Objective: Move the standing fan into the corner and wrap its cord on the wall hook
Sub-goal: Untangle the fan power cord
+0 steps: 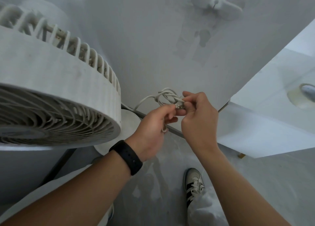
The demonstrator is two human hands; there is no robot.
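Observation:
The white standing fan [56, 92] fills the left of the view, its round head tilted toward me and its round base [131, 120] on the floor by the wall. Its pale cord [166, 96] is gathered into a small bundle of loops in front of the wall. My left hand [153, 128], with a black wristband, grips the lower part of the bundle. My right hand [197, 118] pinches the bundle's end between thumb and fingers. A white wall hook [216, 3] sits high on the wall, well above both hands.
A white cabinet or counter [272, 123] juts out on the right, close to my right forearm. A dark strip [173, 130] runs along the foot of the wall. My shoe [194, 185] stands on the grey floor below.

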